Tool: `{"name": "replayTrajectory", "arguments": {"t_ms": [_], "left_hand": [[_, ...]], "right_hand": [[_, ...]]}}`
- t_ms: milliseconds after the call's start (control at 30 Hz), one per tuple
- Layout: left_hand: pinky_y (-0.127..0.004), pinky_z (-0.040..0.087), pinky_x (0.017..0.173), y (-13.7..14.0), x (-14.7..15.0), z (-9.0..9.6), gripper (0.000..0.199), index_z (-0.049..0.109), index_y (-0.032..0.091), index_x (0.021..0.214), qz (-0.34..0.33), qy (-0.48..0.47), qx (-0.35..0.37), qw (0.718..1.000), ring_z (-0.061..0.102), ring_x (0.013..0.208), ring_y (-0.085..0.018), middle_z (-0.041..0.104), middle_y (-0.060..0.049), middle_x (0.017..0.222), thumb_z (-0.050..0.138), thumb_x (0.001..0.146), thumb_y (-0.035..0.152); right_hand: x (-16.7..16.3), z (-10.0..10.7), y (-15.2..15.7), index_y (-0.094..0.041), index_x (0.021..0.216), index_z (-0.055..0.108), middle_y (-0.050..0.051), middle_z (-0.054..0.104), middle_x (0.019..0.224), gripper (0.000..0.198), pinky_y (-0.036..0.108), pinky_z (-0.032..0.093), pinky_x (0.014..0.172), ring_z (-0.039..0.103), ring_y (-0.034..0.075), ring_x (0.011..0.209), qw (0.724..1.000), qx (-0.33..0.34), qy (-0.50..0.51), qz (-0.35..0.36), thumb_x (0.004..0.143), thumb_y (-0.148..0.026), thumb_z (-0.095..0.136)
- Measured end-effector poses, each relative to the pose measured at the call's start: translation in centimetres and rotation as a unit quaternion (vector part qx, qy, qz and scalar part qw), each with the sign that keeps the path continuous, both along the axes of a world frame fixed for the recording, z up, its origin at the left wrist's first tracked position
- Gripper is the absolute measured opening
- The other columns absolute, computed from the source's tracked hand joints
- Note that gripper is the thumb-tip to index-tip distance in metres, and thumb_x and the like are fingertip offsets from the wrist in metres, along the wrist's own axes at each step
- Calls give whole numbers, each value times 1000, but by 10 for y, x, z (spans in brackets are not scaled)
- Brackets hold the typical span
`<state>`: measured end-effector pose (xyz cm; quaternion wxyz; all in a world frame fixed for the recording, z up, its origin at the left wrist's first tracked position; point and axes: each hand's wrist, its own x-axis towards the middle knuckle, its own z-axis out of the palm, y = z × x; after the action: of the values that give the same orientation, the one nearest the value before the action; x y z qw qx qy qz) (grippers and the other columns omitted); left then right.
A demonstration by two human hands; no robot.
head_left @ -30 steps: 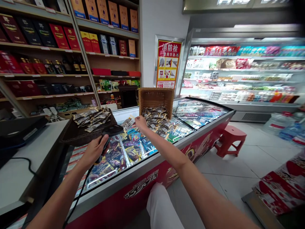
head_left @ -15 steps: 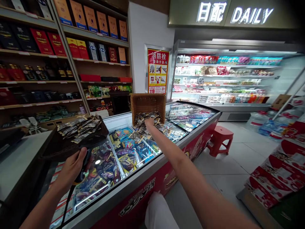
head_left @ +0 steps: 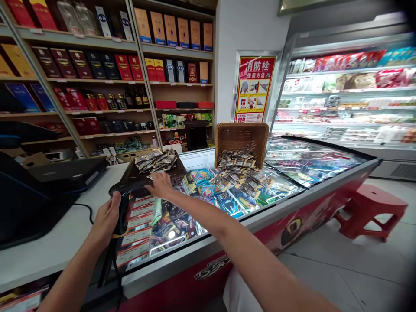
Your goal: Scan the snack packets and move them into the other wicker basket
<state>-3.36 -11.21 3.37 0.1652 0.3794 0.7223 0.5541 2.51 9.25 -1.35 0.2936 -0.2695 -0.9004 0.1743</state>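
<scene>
My left hand [head_left: 105, 216] is closed round the handle of a black handheld barcode scanner [head_left: 131, 186], whose cord hangs down. My right hand [head_left: 160, 185] is at the near edge of a dark basket [head_left: 180, 171], just beyond the scanner's head. Its fingers look stretched and apart, with no packet clearly in them. Small brown-and-silver snack packets [head_left: 157, 160] are heaped in the dark basket. Further right, a tan wicker basket [head_left: 242, 141] lies tipped on its side, and similar packets [head_left: 240, 171] spill from it onto the freezer's glass top.
Under the baskets stands a chest freezer [head_left: 273, 212] full of ice cream packs. A white counter [head_left: 61, 242] with dark equipment is on the left. A red stool [head_left: 373, 208] stands on the floor at right. Shelves of boxed bottles [head_left: 113, 67] line the back.
My right hand has left the packets at the wicker basket and moved left to the dark basket. The view has turned left. My left hand keeps hold of the scanner.
</scene>
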Motion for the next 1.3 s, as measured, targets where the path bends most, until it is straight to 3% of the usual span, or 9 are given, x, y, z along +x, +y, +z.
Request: {"name": "replayTrajectory", "arguments": {"t_ms": [200, 367, 500, 633, 733, 900, 1067, 1200, 1300], "left_hand": [[-30, 41, 52, -15, -8, 8, 82, 53, 23, 79, 3, -31, 17, 999, 49, 52, -15, 59, 1, 62, 66, 61, 102], [-30, 41, 51, -20, -14, 4, 87, 55, 23, 80, 14, -48, 25, 998, 48, 53, -15, 64, -1, 66, 66, 55, 105], [-29, 41, 50, -19, -17, -2, 84, 54, 23, 80, 13, -69, 35, 997, 49, 55, -15, 65, -1, 67, 71, 55, 102], [-28, 42, 50, -14, -12, -6, 87, 55, 23, 80, 18, -74, 45, 996, 50, 55, -15, 64, 0, 66, 68, 54, 105], [-28, 41, 50, -14, -7, -7, 89, 55, 23, 80, 19, -70, 40, 997, 49, 53, -14, 62, 1, 64, 65, 53, 107], [-29, 40, 51, -26, -10, -2, 87, 55, 22, 80, 11, -56, 31, 998, 48, 53, -14, 61, 1, 62, 64, 58, 106], [-30, 40, 51, -30, -15, -1, 86, 55, 23, 83, 32, -61, 16, 997, 48, 49, -17, 55, 3, 51, 64, 57, 105], [-30, 40, 52, -30, -14, -8, 86, 54, 24, 80, 18, -56, 5, 998, 49, 50, -17, 56, 2, 52, 58, 60, 107], [-31, 40, 52, -30, -14, -12, 85, 55, 23, 80, 11, -36, -3, 999, 49, 51, -17, 55, 2, 56, 56, 62, 106]], "right_hand": [[-37, -10, -25, -19, 98, 81, 14, 80, 113, 65, 53, 37, 119, 56, 32, 136, 999, -12, -19, -37, 105, -74, 48], [51, -17, 37, -22, 77, 82, 6, 77, 105, 66, 41, 38, 116, 61, 21, 124, 998, -43, 50, -20, 104, -75, 51], [107, 6, 92, -19, 61, 74, 9, 73, 77, 74, 37, 45, 104, 71, 25, 103, 994, -73, -20, -77, 104, -74, 51], [76, 23, 72, -16, 96, 81, 17, 82, 98, 72, 47, 44, 111, 75, 33, 109, 988, -16, -73, -137, 106, -76, 42], [26, 13, 23, -11, 128, 73, 23, 80, 120, 80, 47, 49, 108, 76, 35, 117, 987, -18, -132, -92, 99, -82, 51], [4, -8, -10, -5, 135, 66, 26, 79, 119, 85, 40, 58, 92, 77, 35, 113, 987, 34, -128, -85, 102, -80, 45], [53, -14, 52, -16, 135, 71, 18, 82, 107, 79, 38, 55, 89, 78, 32, 104, 978, 106, -164, -74, 102, -81, 42], [102, -3, 120, -21, 132, 76, 15, 78, 123, 49, 40, 44, 110, 66, 28, 125, 967, 154, -200, 11, 108, -57, 56], [124, 4, 148, -21, 138, 76, 19, 71, 138, 37, 49, 34, 121, 52, 34, 139, 968, 159, -173, -89, 106, -31, 61]]}}
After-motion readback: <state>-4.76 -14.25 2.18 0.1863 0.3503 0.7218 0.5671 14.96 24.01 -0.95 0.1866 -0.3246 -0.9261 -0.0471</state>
